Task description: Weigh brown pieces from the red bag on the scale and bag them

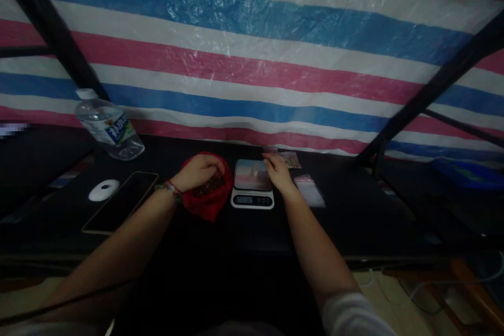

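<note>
I see my left hand [200, 172] at the centre of the frame, resting inside the mouth of a red bag [208, 195] that lies open on the dark surface [236, 231]. Its fingers are curled down into a heap of small dark pieces [208, 186] in the bag; whether they actually grip any of them I cannot tell. A beaded band sits on that wrist.

Just right of the bag stands a small digital scale [252, 184], white-bodied with a shiny platform and a dark display facing me. My right hand [279, 170] lies at the scale's right edge, fingers stretched toward the platform's far right corner and touching it or something small there; the light is too dim for me to say whether it pinches anything.

Beyond that hand, near the striped tarp [252, 63], lies a little clear pouch with brownish contents [290, 159]. Just right of my forearm is another flat clear zip bag [310, 190].

Toward the left of the frame a dark phone [122, 201] lies flat, a white round puck [103, 189] beside it, and a clear water bottle [108, 127] stands tilted in view at the upper left.
</note>
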The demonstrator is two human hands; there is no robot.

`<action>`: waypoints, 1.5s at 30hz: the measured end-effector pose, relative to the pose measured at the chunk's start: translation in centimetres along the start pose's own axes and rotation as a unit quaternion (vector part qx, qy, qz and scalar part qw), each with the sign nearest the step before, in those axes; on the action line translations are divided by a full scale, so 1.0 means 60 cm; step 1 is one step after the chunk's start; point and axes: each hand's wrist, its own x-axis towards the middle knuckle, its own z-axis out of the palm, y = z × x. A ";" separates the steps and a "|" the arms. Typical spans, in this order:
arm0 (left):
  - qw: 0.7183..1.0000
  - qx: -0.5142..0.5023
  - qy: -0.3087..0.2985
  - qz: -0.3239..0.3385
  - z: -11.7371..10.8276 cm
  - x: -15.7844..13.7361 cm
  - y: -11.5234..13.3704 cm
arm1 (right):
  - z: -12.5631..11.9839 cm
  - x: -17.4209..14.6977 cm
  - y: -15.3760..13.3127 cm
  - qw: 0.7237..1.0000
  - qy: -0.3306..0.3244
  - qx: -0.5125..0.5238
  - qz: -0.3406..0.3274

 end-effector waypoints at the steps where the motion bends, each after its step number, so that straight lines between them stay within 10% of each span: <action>1: 0.999 0.028 -0.029 -0.014 -0.004 0.015 -0.016 | 0.001 -0.002 -0.007 1.000 -0.011 -0.001 -0.011; 9: 0.983 0.119 -0.137 -0.032 0.000 0.030 -0.106 | 0.021 -0.008 -0.029 0.992 -0.098 -0.027 -0.069; 30: 0.952 0.291 -0.091 0.018 0.076 -0.002 -0.099 | 0.012 -0.009 -0.041 0.998 -0.017 -0.020 -0.053; 45: 0.956 0.246 -0.144 0.073 0.029 0.016 -0.128 | 0.010 -0.008 -0.042 0.999 -0.016 -0.008 -0.037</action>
